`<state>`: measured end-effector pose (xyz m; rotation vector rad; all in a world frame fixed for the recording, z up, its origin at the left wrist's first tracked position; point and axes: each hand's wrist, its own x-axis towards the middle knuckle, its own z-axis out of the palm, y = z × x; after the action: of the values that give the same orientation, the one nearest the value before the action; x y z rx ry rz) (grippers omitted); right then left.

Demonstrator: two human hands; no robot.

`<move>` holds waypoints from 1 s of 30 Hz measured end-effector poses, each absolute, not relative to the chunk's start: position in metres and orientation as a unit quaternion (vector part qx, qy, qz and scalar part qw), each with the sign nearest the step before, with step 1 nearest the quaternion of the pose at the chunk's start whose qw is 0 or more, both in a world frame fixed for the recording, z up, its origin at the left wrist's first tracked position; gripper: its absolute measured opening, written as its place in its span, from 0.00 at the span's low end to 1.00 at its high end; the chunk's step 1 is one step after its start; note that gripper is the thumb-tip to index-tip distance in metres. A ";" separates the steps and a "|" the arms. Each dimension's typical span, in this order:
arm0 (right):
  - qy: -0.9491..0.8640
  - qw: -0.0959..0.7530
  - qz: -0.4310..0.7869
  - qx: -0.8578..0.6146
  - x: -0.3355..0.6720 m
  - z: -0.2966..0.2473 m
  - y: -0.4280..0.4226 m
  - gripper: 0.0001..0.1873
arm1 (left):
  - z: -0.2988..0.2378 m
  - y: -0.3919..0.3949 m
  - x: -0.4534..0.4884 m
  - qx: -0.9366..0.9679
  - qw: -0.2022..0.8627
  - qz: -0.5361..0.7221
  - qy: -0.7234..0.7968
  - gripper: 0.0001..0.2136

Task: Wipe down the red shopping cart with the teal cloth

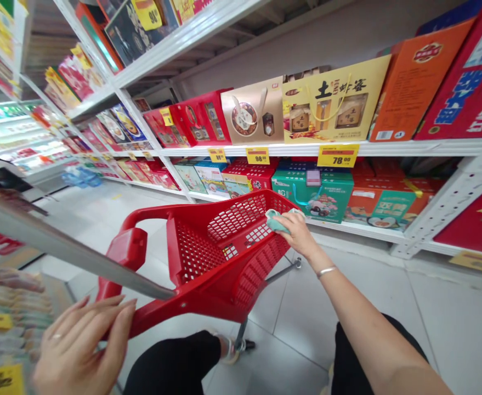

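- right hand point(296, 233): the arm stretches forward and the wrist bends downward, with the fingers pressed together over a pale teal cloth point(279, 220), pinching it onto the far rim of the red plastic shopping cart point(195, 263)
- pale teal cloth: bunched on that far rim of the red plastic shopping cart, partly under the fingers, at the end nearest the shelves
- silver bangle point(327, 271): loose on the right wrist, just above the far rim of the cart
- left hand point(82, 345): low, beside the near end of the cart, palm down, fingers spread and slightly curved, not closed around anything; whether they touch the cart's handle point(119, 323) i cannot tell
- ring point(56, 336): on one finger of the left hand
- grey shelf edge point(76, 252): blurred, just left of the cart, above the left hand
- white metal shelving point(389, 147): beyond the cart, holding boxed gifts
- green gift box point(312, 195): just past the cart's far rim
- black trousers point(170, 365): under the cart's near end
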<state>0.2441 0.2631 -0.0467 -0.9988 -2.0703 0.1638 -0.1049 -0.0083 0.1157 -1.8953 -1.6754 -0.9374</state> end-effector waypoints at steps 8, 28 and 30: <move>-0.866 0.376 0.083 -0.319 0.170 -0.011 0.197 0.24 | 0.104 0.056 -0.021 -0.752 0.250 -0.227 -0.566 0.12; -0.797 0.382 0.079 -0.460 0.239 -0.038 0.260 0.21 | 0.080 0.119 -0.032 -0.737 0.209 0.070 -0.639 0.33; -0.817 0.377 0.084 -0.428 0.227 -0.034 0.250 0.22 | 0.079 0.120 -0.037 -0.740 0.212 0.075 -0.634 0.33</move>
<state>0.2270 0.2505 -0.0340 -1.0934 -2.0905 0.2152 -0.0365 0.1204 0.0793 -2.0539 -1.7621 0.2081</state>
